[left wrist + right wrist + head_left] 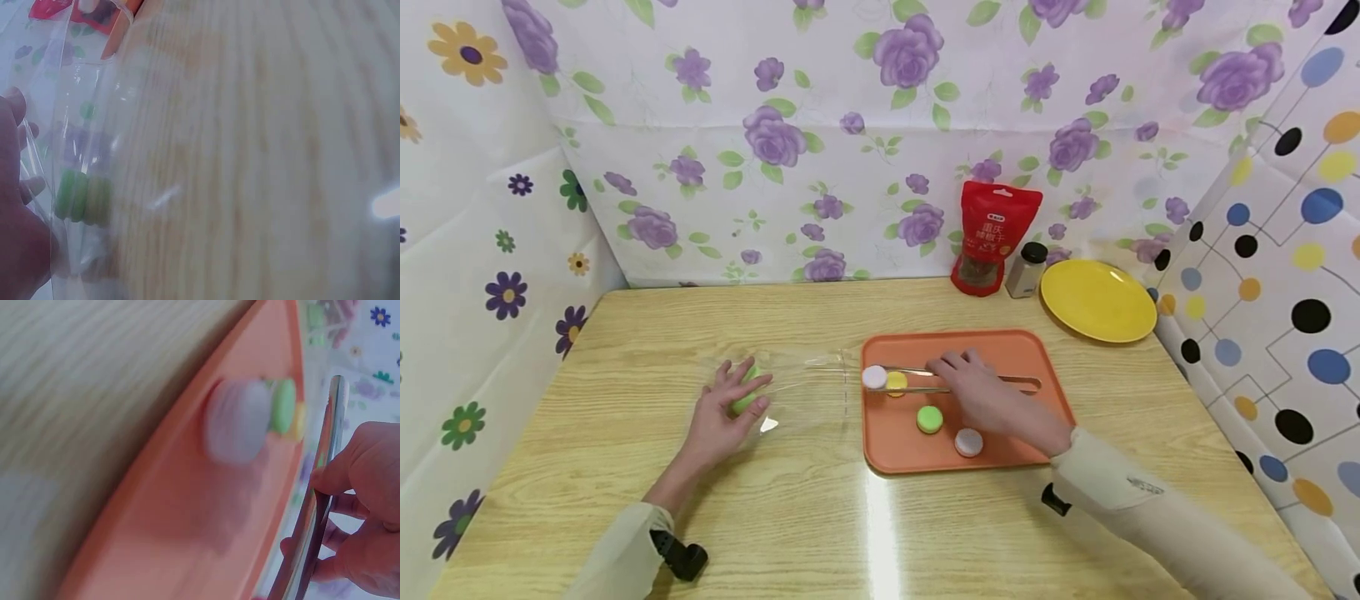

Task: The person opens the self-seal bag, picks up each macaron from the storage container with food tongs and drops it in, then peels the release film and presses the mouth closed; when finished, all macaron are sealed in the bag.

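My left hand [726,412] grips a clear plastic bag [808,387] at its left part, fingers spread around a green macaron [745,404] inside. In the left wrist view the green macaron [71,195] shows through the film. My right hand [973,387] holds metal tongs [1018,381] between thumb and fingers, over the orange tray [880,460]. A pale lilac macaron [874,377] sits between the tong tips, above the tray's left edge and close to the bag's mouth. On the tray lie a yellow macaron [897,384], a green macaron [929,419] and another pale lilac macaron [968,442].
Behind the tray stand a red snack pouch [996,229] and a black-capped shaker jar [1026,271]. A yellow plate [1099,300] lies at the back right. Patterned cloth walls border the wooden table [790,517] at the back and on both sides.
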The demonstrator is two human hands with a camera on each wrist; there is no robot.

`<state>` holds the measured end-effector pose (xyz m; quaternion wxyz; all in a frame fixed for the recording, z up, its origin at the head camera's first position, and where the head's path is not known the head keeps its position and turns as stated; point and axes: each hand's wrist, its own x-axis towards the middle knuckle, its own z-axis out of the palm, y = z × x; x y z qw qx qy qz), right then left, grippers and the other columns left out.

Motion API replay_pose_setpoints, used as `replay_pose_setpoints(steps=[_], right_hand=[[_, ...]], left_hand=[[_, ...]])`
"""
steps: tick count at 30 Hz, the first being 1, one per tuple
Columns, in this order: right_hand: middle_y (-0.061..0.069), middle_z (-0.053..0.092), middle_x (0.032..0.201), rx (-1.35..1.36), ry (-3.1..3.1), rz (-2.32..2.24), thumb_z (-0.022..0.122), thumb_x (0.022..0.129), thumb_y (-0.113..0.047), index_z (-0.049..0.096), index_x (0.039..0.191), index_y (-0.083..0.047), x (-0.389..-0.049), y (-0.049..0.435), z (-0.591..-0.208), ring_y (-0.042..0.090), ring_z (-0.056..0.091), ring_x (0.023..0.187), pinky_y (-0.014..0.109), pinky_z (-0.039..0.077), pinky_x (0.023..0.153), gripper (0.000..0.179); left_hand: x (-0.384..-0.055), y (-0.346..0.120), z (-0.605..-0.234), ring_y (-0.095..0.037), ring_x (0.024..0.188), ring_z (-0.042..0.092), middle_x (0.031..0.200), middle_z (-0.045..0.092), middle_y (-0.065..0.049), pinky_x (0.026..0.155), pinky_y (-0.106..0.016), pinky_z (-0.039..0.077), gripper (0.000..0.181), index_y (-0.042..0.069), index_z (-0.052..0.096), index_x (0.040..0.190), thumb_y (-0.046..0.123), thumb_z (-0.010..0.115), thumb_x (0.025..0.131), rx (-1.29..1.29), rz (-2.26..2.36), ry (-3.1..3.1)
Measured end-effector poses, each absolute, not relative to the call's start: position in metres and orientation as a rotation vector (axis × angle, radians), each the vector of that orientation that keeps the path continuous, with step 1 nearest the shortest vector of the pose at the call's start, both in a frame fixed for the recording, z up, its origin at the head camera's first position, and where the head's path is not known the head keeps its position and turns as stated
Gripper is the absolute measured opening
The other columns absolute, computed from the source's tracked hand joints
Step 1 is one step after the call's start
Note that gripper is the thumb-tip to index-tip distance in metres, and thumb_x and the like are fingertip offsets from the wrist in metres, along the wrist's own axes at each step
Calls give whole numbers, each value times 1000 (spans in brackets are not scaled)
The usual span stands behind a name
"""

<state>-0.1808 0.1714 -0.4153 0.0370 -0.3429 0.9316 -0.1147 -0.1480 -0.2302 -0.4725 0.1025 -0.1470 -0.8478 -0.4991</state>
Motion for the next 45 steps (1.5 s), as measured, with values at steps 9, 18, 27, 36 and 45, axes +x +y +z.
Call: replay_pose_setpoints(steps=[9,18,27,36,45], right_hand=[[8,53,125,-1234,2701,-306,56,95,9,50,141,-11,-191,101,-408,26,44,92,33,36,64,50],[8,55,124,-1393,2615,-251,56,98,3,52,140,-14,-200,53,-418,25,46,95,32,40,70,46],[7,58,124,-1530,2543,-280,59,97,5,55,138,-10,-204,25,-425,26,51,104,37,41,92,44],[5,57,132,-1524,2537,-206,57,102,-6,54,143,-14,-205,9,-429,25,51,108,33,43,93,42],[8,55,134,-1443,2566,-196,55,101,-3,55,142,-17,-204,-5,-432,28,50,114,41,50,86,44]], left_hand=[[-147,-235,-471,-55,144,11,150,40,-27,99,-81,-6,32,-3,69,121,1,72,90,-422,-1474,-2499],[-146,-234,-471,-53,145,11,150,40,-27,101,-80,-6,31,-2,70,121,2,72,90,-422,-1492,-2505],[-146,-237,-472,-52,146,8,152,39,-26,101,-80,-5,30,0,70,123,9,70,94,-436,-1476,-2530],[-144,-236,-472,-53,145,10,151,39,-27,100,-81,-3,30,1,70,122,6,71,93,-423,-1452,-2547],[-145,-235,-471,-57,143,12,148,40,-31,98,-83,-2,29,-1,71,120,6,72,91,-427,-1429,-2525]])
